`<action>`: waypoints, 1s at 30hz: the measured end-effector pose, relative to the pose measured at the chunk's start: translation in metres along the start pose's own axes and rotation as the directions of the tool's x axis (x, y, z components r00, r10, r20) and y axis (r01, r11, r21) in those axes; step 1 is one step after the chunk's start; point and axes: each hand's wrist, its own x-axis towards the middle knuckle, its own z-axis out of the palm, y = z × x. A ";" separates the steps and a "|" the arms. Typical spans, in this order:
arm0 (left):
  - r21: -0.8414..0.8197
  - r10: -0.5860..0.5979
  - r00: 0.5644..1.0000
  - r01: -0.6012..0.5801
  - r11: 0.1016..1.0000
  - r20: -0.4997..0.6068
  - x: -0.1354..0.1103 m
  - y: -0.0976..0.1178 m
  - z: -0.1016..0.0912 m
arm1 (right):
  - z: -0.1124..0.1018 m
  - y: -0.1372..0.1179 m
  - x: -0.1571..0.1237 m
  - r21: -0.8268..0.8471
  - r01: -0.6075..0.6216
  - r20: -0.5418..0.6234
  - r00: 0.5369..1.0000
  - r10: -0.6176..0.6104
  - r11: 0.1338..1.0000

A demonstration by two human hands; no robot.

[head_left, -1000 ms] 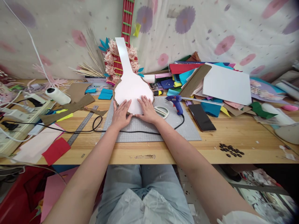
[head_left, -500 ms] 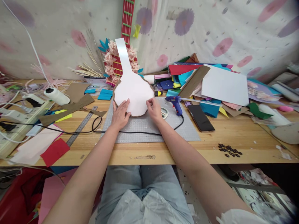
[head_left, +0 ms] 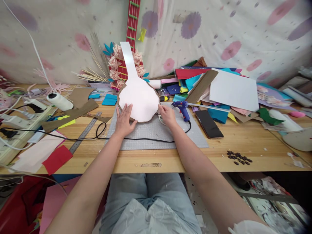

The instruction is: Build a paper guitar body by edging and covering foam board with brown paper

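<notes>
A white guitar-shaped cutout lies on brown cardboard of the same outline at the back of a grey cutting mat, its neck pointing up toward the wall. My left hand lies flat, fingers spread, on the cutout's lower left edge. My right hand is just off the cutout's right edge, fingers curled down over white-handled scissors, of which only a loop shows. A blue glue gun lies just right of that hand.
A black phone lies right of the mat. Stacked coloured sheets and a white sheet fill the back right. A steel ruler, a black cable, a thread spool and a power strip are at the left. Small dark pieces sit near the front edge.
My right hand left the cutout's lower edge and moved right onto the scissors, curling its fingers. My left hand stayed pressed on the cutout.
</notes>
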 end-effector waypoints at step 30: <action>-0.127 -0.238 0.862 0.203 0.971 -0.446 0.001 -0.013 -0.004 | -0.107 0.071 -0.001 -0.252 -0.286 -0.107 0.958 0.267 0.924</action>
